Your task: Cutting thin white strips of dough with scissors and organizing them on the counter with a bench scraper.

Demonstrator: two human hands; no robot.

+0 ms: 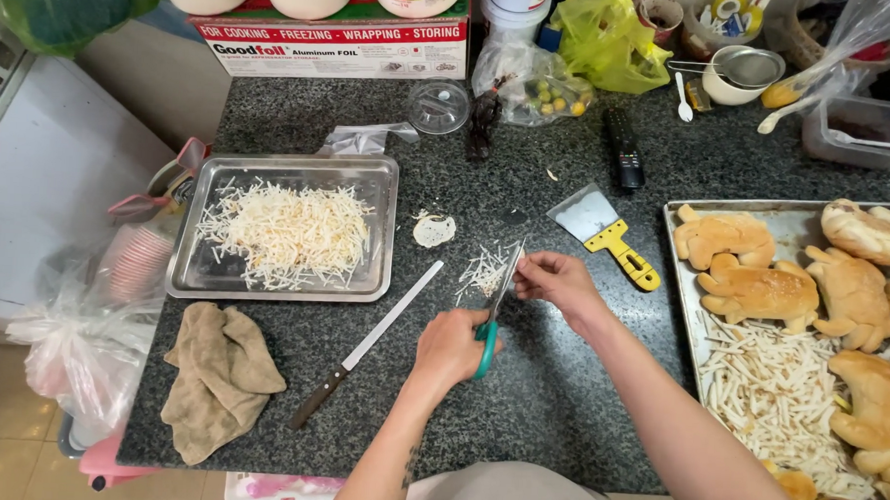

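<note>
Head view. Dark speckled granite worktop, seen from above, with the person at its near edge. The left hand is closed around the teal handles of a pair of scissors, blades pointing away toward the middle of the worktop. The right hand sits just beyond and beside the blades, fingers pinched narrow at the blade tips; what they pinch is too small to tell. Directly under the blade tips lies a small pile of pale shreds on the bare stone.

Left half of the worktop: a steel tray holding a heap of the same pale shreds, set toward the left edge. A long knife with a dark handle lies diagonally between that tray and the left hand, touching neither. A crumpled beige cloth lies at the near left corner. A small round pale slice rests just right of the tray.

Middle: a scraper with a yellow handle lies beyond the right hand, a black remote control farther back.

Right edge: a large baking tray carrying several golden shaped buns and a spread of pale strips. Back edge: bags, bowls, a clear tub and a foil box.
</note>
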